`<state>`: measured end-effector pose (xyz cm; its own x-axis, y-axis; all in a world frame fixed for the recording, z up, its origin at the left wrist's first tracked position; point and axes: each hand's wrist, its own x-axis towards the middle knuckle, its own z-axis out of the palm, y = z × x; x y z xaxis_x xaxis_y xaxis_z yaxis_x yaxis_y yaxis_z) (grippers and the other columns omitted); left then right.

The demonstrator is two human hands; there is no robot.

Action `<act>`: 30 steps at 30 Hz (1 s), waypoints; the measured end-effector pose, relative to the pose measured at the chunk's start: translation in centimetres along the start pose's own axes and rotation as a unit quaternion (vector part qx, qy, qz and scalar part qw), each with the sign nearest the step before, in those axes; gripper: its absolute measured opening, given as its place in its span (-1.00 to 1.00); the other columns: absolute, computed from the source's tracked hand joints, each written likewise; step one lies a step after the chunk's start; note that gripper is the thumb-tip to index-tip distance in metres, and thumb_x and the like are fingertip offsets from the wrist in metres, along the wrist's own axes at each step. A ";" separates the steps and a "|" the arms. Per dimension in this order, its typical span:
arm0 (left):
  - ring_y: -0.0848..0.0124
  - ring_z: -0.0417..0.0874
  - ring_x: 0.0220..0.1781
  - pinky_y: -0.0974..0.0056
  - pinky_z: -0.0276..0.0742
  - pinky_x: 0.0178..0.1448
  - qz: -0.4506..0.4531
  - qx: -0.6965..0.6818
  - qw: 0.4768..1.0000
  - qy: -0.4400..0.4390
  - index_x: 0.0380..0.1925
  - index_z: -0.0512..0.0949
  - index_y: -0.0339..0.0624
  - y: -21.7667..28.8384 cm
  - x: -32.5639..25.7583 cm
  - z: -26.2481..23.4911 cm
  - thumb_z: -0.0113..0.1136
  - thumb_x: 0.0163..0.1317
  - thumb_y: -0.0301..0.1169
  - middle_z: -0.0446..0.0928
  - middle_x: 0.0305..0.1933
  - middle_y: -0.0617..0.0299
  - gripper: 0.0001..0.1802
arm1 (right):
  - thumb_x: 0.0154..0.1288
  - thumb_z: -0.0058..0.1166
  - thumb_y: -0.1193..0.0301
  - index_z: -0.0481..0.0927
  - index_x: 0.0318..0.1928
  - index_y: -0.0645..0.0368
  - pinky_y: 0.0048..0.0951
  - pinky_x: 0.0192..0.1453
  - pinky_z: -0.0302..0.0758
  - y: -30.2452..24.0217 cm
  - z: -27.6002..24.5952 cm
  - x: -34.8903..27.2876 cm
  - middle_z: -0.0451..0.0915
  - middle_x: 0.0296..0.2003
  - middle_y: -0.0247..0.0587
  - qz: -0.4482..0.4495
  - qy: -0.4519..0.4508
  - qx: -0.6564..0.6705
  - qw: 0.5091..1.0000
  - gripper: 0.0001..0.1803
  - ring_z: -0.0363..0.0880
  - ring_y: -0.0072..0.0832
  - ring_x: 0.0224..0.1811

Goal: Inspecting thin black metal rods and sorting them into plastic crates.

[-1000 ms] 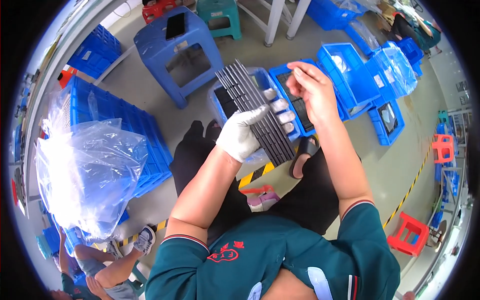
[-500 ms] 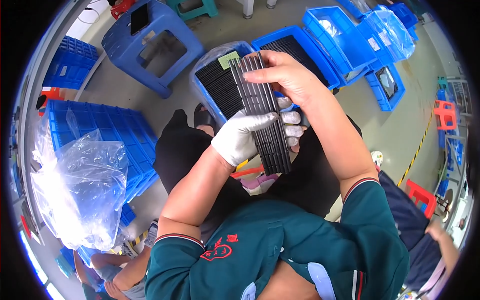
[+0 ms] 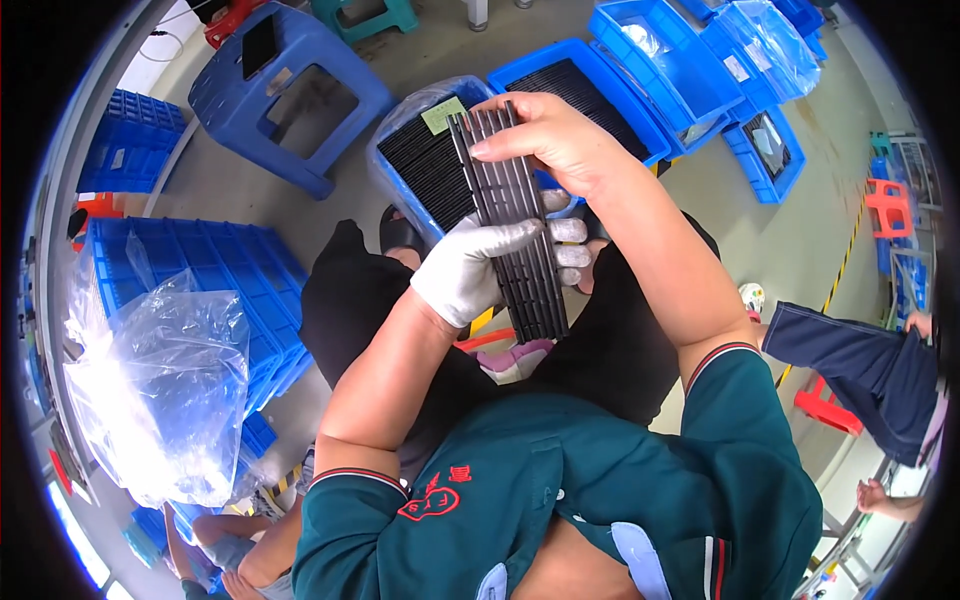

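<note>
A long stack of thin black flat parts [image 3: 515, 225] is held upright over my lap. My left hand [image 3: 478, 268], in a white glove, wraps around the stack's middle from the left. My bare right hand [image 3: 560, 140] rests on the stack's upper end, fingers over its top edge. Just beyond it a blue bin [image 3: 405, 125] lined with clear plastic holds more rows of the same black parts.
A blue plastic stool [image 3: 290, 95] stands ahead on the left. Several blue bins [image 3: 690, 70] lie ahead and right. Stacked blue crates [image 3: 215, 285] and a clear plastic bag [image 3: 160, 390] are at my left. Another person's dark sleeve [image 3: 860, 365] is at right.
The stack and both hands have come closer to me and lower in view. My right hand slid from the stack's right side onto its top end.
</note>
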<state>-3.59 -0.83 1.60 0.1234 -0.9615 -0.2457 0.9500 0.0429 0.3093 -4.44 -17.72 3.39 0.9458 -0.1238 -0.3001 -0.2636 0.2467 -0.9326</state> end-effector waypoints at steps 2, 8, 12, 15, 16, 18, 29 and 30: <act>0.00 0.59 0.03 -0.02 0.53 0.16 -0.003 -0.010 1.000 0.006 0.15 0.32 -0.38 0.0 0.0 0.1 0.18 0.19 -0.48 0.54 -0.04 -0.08 -0.49 | 0.02 0.29 0.51 0.52 0.00 0.32 -0.50 -0.05 0.54 0.1 -0.1 0.0 0.63 -0.28 -0.23 -0.001 -0.008 0.014 1.000 -0.53 0.63 -0.52 -0.26; 0.02 0.60 0.03 -0.01 0.53 0.17 0.000 -0.002 1.000 0.006 0.16 0.31 -0.39 0.0 0.0 -0.4 0.17 0.20 -0.49 0.53 -0.01 -0.09 -0.48 | 0.02 0.30 0.49 0.52 0.00 0.31 -0.50 -0.06 0.54 -0.3 -0.1 -0.2 0.63 -0.26 -0.23 0.015 -0.007 0.006 1.000 -0.53 0.63 -0.52 -0.25; -0.01 0.59 0.04 -0.10 0.48 0.19 0.007 0.021 1.000 0.009 0.17 0.34 -0.34 0.0 -0.1 -0.5 0.11 0.22 -0.46 0.54 0.01 -0.11 -0.50 | 0.03 0.30 0.49 0.52 0.01 0.29 -0.49 -0.06 0.54 -0.5 -0.1 -0.3 0.62 -0.26 -0.24 0.016 -0.004 -0.007 1.000 -0.52 0.63 -0.51 -0.24; -0.01 0.59 0.04 -0.10 0.49 0.18 0.007 0.022 1.000 0.015 0.17 0.35 -0.34 -0.1 -0.1 -0.5 0.11 0.21 -0.47 0.55 0.00 -0.11 -0.50 | 0.03 0.31 0.49 0.51 0.02 0.28 -0.49 -0.07 0.55 -0.3 -0.2 -0.4 0.63 -0.25 -0.24 0.010 -0.006 -0.007 1.000 -0.51 0.63 -0.52 -0.23; -0.02 0.60 0.03 -0.10 0.49 0.18 0.009 0.023 1.000 0.015 0.17 0.35 -0.34 -0.1 -0.1 -0.5 0.12 0.21 -0.47 0.55 0.00 -0.10 -0.50 | 0.04 0.30 0.47 0.51 0.02 0.28 -0.49 -0.06 0.54 -0.3 -0.4 -0.3 0.63 -0.25 -0.25 0.009 -0.008 -0.011 1.000 -0.52 0.63 -0.53 -0.23; -0.02 0.60 0.03 -0.10 0.49 0.17 0.009 0.020 1.000 0.010 0.17 0.35 -0.34 -0.1 0.0 -0.6 0.12 0.21 -0.47 0.55 0.00 -0.10 -0.50 | 0.06 0.29 0.45 0.52 0.02 0.27 -0.49 -0.06 0.54 -0.3 -0.6 -0.3 0.63 -0.25 -0.25 0.008 -0.011 -0.016 1.000 -0.53 0.63 -0.54 -0.23; -0.03 0.59 0.05 -0.11 0.49 0.18 -0.008 0.012 1.000 0.013 0.20 0.31 -0.30 0.2 -0.2 -0.7 0.14 0.19 -0.50 0.53 0.03 -0.08 -0.45 | 0.09 0.27 0.42 0.51 0.04 0.29 -0.50 -0.01 0.51 -0.6 -0.9 -0.3 0.64 -0.23 -0.26 -0.008 -0.009 -0.034 0.999 -0.52 0.63 -0.55 -0.21; -0.03 0.59 0.05 -0.11 0.49 0.18 -0.009 0.013 1.000 0.013 0.20 0.31 -0.30 0.2 -0.2 -0.6 0.15 0.18 -0.50 0.53 0.04 -0.08 -0.45 | 0.09 0.27 0.42 0.51 0.04 0.29 -0.50 -0.01 0.51 -0.6 -0.8 -0.3 0.64 -0.23 -0.26 -0.008 -0.010 -0.034 0.999 -0.52 0.63 -0.55 -0.21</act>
<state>-3.25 -0.45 1.13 0.1135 -0.9548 -0.2747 0.9445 0.0179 0.3279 -4.71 -18.62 3.84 0.9532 -0.1087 -0.2822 -0.2604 0.1795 -0.9487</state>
